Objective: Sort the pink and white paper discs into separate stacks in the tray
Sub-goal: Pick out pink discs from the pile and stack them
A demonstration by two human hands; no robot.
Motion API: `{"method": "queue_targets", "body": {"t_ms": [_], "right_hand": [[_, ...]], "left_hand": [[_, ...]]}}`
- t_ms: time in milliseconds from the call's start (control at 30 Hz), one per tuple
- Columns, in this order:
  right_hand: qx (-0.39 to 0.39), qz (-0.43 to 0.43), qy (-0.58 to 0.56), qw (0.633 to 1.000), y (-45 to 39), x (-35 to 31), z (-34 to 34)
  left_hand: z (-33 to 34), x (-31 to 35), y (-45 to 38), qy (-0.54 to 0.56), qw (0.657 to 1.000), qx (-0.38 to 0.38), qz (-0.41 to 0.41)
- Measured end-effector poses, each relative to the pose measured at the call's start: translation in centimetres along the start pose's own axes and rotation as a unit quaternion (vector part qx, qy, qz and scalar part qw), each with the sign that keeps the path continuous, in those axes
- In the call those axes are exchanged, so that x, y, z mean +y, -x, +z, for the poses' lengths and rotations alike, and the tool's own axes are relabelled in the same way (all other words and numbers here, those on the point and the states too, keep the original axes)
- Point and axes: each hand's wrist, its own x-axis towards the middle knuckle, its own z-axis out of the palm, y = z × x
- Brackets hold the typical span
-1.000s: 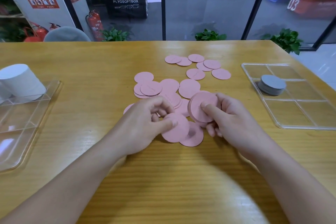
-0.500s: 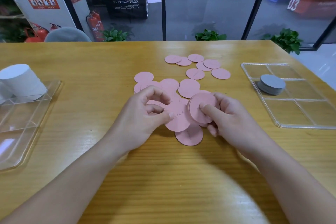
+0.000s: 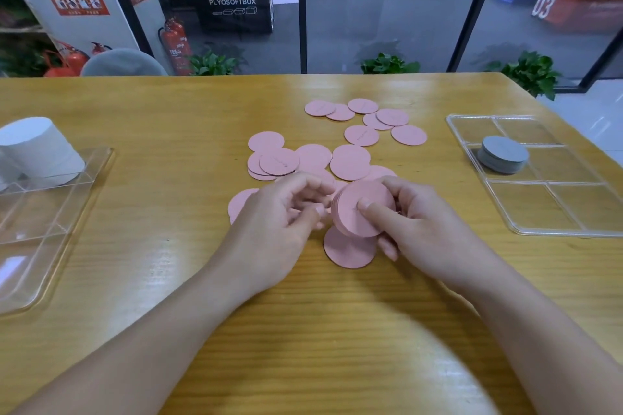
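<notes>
Pink disc stack [image 3: 362,209] in right hand [image 3: 421,229], left hand [image 3: 279,222] alongside.

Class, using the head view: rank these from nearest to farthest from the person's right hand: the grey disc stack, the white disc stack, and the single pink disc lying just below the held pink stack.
Measured from the right hand:
1. Single pink disc, on the table just under the hand's fingers.
2. Grey disc stack, in the clear tray to the right.
3. White disc stack, in the tray at the far left.
</notes>
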Motion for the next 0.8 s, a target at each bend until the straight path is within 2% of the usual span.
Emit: {"method": "queue_targets", "body": {"t_ms": [67, 133, 200, 300, 533, 667, 800], "right_hand": [[0.028, 0.015, -0.014, 0.999, -0.1, -0.1, -0.2], [0.06, 0.029, -0.033, 0.997, -0.2, -0.1, -0.3], [0.088, 0.042, -0.043, 0.994, -0.4, 0.0, -0.4], [0.102, 0.062, -0.072, 0.99, -0.4, 0.2, -0.4], [0.097, 0.068, -0.092, 0.989, -0.4, -0.1, -0.2], [0.089, 0.061, -0.085, 0.991, -0.4, 0.2, -0.4], [0.042, 0.039, -0.073, 0.996, -0.2, -0.1, -0.2]], "left_hand": [[0.2, -0.4, 0.1, -0.132, 0.991, -0.009, 0.027], [0.2, -0.3, 0.3, -0.218, 0.973, -0.074, 0.021], [0.5, -0.1, 0.4, -0.282, 0.951, -0.123, 0.023], [0.7, 0.2, 0.6, -0.322, 0.935, -0.144, 0.029], [-0.1, 1.0, 0.7, -0.246, 0.959, -0.134, -0.037], [-1.0, 0.0, 0.0, -0.139, 0.983, -0.098, -0.069], [-2.0, -0.5, -0.6, -0.034, 0.994, -0.072, -0.077]]}}
